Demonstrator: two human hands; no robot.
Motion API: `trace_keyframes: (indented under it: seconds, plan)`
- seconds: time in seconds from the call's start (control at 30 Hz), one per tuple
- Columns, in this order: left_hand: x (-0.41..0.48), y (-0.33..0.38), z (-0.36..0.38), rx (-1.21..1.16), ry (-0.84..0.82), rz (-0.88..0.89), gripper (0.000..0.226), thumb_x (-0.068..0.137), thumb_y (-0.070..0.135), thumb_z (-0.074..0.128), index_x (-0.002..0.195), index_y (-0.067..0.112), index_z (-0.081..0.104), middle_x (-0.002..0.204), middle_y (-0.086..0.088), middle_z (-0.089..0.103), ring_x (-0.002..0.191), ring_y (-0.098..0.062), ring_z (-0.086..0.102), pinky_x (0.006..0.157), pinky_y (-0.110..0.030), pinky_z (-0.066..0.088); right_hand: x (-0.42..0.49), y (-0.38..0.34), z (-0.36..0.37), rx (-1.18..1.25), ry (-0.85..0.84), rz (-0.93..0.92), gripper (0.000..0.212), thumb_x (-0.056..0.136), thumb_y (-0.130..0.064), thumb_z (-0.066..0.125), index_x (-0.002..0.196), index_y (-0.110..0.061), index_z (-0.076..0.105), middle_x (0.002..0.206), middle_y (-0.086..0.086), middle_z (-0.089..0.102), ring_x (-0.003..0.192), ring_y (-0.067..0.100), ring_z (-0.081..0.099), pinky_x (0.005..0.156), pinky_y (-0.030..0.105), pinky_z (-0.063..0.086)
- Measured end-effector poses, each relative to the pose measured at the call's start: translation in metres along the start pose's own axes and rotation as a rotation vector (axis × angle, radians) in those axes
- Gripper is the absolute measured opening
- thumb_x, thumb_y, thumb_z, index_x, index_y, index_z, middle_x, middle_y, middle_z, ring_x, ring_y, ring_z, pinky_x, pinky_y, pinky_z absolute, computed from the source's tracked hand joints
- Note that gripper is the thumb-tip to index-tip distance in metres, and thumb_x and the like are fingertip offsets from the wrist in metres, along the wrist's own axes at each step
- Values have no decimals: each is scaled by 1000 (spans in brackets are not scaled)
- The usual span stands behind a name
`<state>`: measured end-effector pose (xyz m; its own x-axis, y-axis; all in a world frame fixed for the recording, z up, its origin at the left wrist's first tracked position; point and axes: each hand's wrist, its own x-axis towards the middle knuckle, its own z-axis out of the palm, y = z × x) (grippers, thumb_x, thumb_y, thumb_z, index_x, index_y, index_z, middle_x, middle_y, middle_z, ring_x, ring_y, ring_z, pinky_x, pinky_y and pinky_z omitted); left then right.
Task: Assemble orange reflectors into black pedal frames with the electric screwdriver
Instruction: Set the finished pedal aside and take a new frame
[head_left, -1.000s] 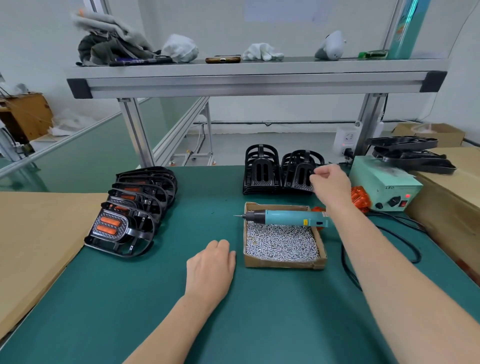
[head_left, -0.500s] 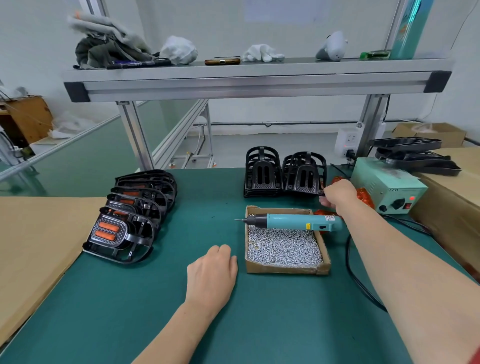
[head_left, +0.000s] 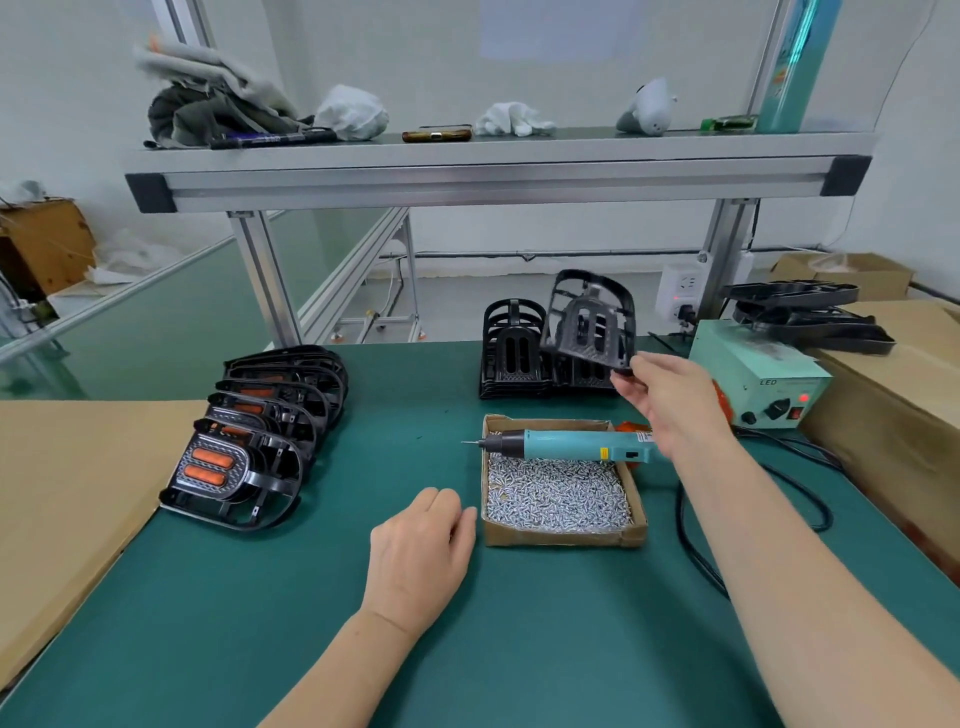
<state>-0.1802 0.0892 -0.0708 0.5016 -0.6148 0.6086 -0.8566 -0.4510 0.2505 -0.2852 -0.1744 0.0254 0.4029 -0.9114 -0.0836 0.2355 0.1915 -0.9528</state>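
Observation:
My right hand (head_left: 662, 397) pinches the lower edge of an empty black pedal frame (head_left: 589, 322) and holds it tilted in the air above the stacks of empty frames (head_left: 511, 353) at the back of the green table. A teal electric screwdriver (head_left: 569, 446) lies across a cardboard box of small screws (head_left: 558, 493), tip pointing left. Orange reflectors (head_left: 724, 405) lie behind my right wrist, mostly hidden. A row of finished pedals with orange reflectors (head_left: 228, 467) leans at the left. My left hand (head_left: 421, 556) rests flat on the table (head_left: 311, 597), holding nothing.
A pale green power supply (head_left: 758, 382) with a lit red lamp stands at the right, its black cable (head_left: 696, 540) looping over the table. More black frames (head_left: 805, 317) lie on a cardboard box at the right. A cardboard sheet (head_left: 67, 499) borders the left edge. An aluminium shelf (head_left: 493, 171) spans overhead.
My right hand moved from the orange reflectors to the frame stack, took hold of one black frame and lifted it off the stack. My left hand has stayed in place.

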Motion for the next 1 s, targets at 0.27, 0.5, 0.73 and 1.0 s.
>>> trace_keyframes:
  seconds: [0.27,0.5,0.73,1.0]
  plan:
    - [-2,0,4,-146,286,106,44,89,33,60,125,9,48,122,-14,49,107,-31,51,96,-39,43,-98,43,6,-107,-126,-138,21,99,-2,59,116,-10,67,89,5,76,70,10,71,69,21,57]
    - [2,2,-2,-222,303,93,64,88,33,64,142,12,37,135,-19,43,121,-30,46,113,-29,31,-148,83,13,-157,-153,-228,25,100,-8,59,114,-26,68,93,-9,77,75,12,74,76,27,59]
    - [0,1,-6,-313,221,0,86,71,-2,82,145,8,39,139,-19,39,128,-32,43,114,-19,25,-177,90,20,-210,-217,-341,33,99,-7,61,112,-37,65,96,-12,73,81,12,74,75,25,60]
    - [-3,-3,-13,-397,276,-37,57,82,-23,58,136,-7,51,131,-20,51,124,-21,46,113,-18,29,-189,83,25,-322,-330,-460,26,96,-19,67,119,-31,65,104,-20,70,101,13,69,83,32,59]
